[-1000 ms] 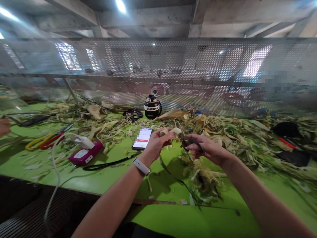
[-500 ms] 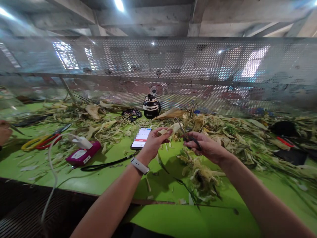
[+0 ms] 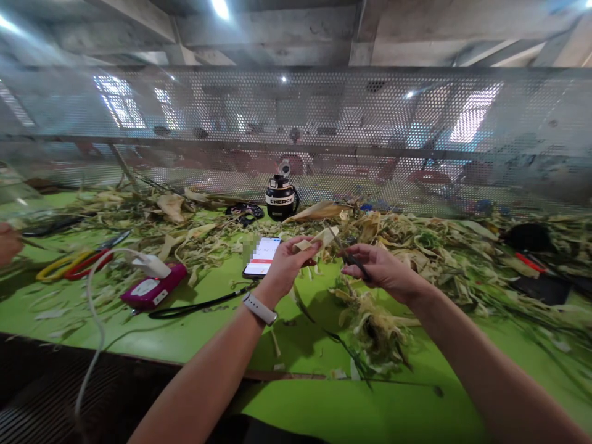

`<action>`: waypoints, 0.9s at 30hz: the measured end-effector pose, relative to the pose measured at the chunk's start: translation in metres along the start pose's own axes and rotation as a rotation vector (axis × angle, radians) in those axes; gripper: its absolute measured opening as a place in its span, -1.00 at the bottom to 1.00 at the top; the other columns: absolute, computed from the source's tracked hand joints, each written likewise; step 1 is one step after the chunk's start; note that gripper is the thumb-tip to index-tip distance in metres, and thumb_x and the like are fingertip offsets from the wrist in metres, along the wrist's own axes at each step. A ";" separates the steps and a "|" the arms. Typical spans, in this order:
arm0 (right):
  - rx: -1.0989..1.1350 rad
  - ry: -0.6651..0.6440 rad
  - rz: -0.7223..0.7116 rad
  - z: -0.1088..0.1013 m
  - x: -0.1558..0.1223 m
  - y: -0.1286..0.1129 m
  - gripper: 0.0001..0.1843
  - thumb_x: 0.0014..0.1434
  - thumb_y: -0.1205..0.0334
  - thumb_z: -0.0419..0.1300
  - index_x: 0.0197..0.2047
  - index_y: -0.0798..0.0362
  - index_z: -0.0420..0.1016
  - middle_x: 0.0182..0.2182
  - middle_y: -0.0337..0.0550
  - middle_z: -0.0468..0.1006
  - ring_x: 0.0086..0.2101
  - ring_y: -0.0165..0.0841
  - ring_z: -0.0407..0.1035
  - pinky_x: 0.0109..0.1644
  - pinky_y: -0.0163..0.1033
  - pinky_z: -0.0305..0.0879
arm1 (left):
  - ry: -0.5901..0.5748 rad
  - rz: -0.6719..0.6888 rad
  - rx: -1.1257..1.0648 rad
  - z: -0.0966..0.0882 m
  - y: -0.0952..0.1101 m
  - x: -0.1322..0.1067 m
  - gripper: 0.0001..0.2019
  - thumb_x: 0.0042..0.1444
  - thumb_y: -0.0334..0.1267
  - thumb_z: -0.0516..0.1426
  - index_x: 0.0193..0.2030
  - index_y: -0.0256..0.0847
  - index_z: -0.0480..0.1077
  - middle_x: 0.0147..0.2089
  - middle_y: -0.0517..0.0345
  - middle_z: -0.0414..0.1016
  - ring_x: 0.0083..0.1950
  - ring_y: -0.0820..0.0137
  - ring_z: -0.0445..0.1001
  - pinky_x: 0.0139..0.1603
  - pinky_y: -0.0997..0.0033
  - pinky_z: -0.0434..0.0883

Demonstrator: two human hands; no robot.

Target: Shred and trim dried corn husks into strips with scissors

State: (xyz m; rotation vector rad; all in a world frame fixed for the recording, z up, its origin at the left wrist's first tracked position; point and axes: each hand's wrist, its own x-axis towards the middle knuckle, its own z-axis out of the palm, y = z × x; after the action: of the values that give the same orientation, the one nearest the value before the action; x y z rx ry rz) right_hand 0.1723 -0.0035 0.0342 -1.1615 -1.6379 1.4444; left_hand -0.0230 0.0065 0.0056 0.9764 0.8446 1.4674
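Note:
Pinched in the fingers of my left hand (image 3: 296, 258) is a pale strip of corn husk (image 3: 325, 237), its free end pointing right. My right hand (image 3: 377, 266) is closed round the dark handles of a pair of scissors (image 3: 356, 262). The blades point up and left, right beside the husk's end; whether they touch it I cannot tell. Below my right hand, a shaggy bundle of husk and silk (image 3: 374, 333) lies on the green table (image 3: 194, 342). A lit phone (image 3: 261, 258) lies just left of my left hand.
A black bottle (image 3: 280, 200) stands at the back before a perforated metal screen (image 3: 324, 117). Husk scraps (image 3: 444, 253) cover the table's far side. A purple power strip (image 3: 155, 287) with a white cable and red-yellow scissors (image 3: 76, 265) lie left. Another person's hand (image 3: 9, 243) shows at the left edge.
The scissors' handles have drawn closer together in my right hand. My left hand keeps its hold on the husk, almost unmoved. The view has shifted slightly.

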 end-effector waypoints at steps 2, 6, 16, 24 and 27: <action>-0.034 0.047 -0.023 -0.001 0.003 0.002 -0.50 -0.22 0.09 0.40 -0.19 0.10 0.43 -0.48 -0.27 0.43 -0.60 -0.59 0.12 -0.61 -0.42 -0.07 | 0.005 -0.002 0.005 0.000 0.001 0.000 -0.68 -0.34 -0.24 0.37 -0.38 -0.27 0.47 -0.46 0.21 0.49 -0.49 0.54 0.37 -0.47 0.54 0.36; -0.182 0.232 -0.104 -0.013 0.010 0.004 -0.49 -0.25 0.05 0.38 -0.21 0.11 0.46 -0.48 -0.21 0.47 -0.56 -0.48 0.22 -0.57 -0.38 0.06 | 0.020 -0.005 0.013 0.000 0.000 0.000 -0.70 -0.34 -0.23 0.37 -0.40 -0.25 0.47 -0.48 0.26 0.45 -0.49 0.55 0.35 -0.48 0.54 0.34; -1.190 0.490 0.109 -0.072 0.014 0.019 -0.86 -0.07 0.19 0.18 -0.45 0.00 0.57 -0.42 -0.10 0.59 -0.37 -0.23 0.43 -0.44 -0.30 0.12 | -0.076 -0.016 0.019 0.004 -0.004 -0.004 -0.76 -0.29 -0.23 0.36 -0.44 -0.26 0.49 -0.46 0.22 0.46 -0.42 0.52 0.40 -0.31 0.50 0.36; -0.329 0.161 -0.155 -0.019 0.009 0.002 -0.59 0.10 -0.10 0.07 -0.22 0.06 0.48 -0.28 -0.09 0.54 -0.38 -0.33 0.41 -0.37 -0.28 0.26 | -0.173 -0.053 0.038 0.008 -0.010 -0.007 -0.71 -0.31 -0.22 0.36 -0.41 -0.27 0.47 -0.46 0.18 0.50 -0.43 0.49 0.42 -0.32 0.47 0.37; -0.074 0.079 -0.184 0.003 0.009 0.005 -0.61 -0.05 -0.09 0.25 -0.36 0.10 0.46 -0.47 -0.21 0.47 -0.50 -0.46 0.31 -0.42 -0.34 0.21 | -0.179 -0.045 0.060 0.008 -0.010 -0.008 -0.69 -0.33 -0.20 0.37 -0.42 -0.28 0.47 -0.49 0.20 0.48 -0.47 0.53 0.40 -0.35 0.48 0.36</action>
State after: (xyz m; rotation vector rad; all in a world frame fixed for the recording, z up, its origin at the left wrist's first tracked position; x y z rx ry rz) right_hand 0.1671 0.0030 0.0278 -1.0635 -1.7074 1.2168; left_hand -0.0112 -0.0008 -0.0009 1.1089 0.7783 1.3008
